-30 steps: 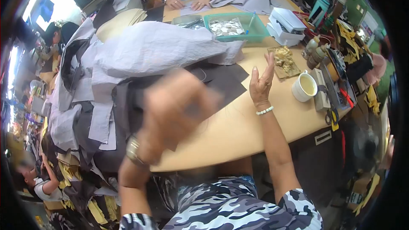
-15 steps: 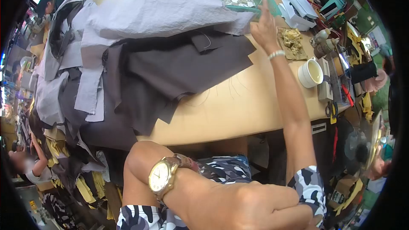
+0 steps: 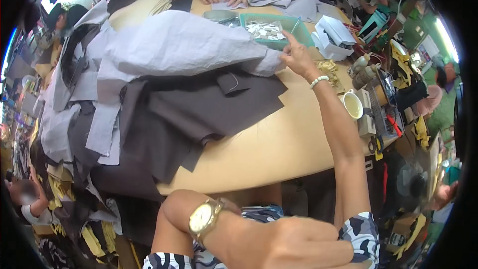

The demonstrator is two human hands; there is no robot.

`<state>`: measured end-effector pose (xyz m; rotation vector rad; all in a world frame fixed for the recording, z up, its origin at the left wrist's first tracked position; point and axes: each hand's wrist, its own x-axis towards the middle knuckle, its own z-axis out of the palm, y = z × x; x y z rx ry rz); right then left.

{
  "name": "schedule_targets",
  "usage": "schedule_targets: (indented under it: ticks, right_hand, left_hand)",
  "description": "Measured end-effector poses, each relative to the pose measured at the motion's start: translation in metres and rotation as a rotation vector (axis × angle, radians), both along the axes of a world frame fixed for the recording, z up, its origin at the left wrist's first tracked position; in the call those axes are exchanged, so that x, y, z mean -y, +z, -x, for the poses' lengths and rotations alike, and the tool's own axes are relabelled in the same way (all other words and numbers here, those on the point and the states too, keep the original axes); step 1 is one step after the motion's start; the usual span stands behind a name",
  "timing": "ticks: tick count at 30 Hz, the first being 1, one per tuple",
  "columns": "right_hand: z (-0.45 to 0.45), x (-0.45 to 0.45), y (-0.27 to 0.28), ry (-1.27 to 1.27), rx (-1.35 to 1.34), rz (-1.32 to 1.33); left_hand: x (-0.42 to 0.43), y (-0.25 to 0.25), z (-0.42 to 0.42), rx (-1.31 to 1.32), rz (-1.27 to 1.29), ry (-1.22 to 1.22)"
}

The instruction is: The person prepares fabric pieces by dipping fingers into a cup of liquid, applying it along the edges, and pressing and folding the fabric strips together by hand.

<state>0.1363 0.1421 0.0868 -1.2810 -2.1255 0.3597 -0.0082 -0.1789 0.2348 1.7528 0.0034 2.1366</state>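
The right hand is half open, index finger out, thumb by the pale cloth; any hold is unclear. From this nearer grip the cloth runs leftward, lengthwise across the desk. The left hand's grasp is hidden, near the lap.

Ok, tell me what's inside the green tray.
In the green tray: small whitish pieces and a thin blue stick. What lies beneath the pieces is covered.
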Motion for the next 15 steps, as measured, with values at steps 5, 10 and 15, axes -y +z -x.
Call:
schedule_targets:
  ticks: [5,10,15]
  right_hand:
    - [0.007,0.023,0.018,0.048,-0.183,0.094]
    - [0.005,0.058,-0.006,-0.040,-0.167,0.161]
    - [0.008,0.074,-0.004,0.004,-0.531,0.163]
  left_hand:
    - [0.008,-0.014,0.015,-0.154,0.056,-0.129]
    - [0.028,-0.012,-0.004,0.019,0.130,0.017]
    - [0.018,-0.008,0.014,-0.102,0.080,-0.163]
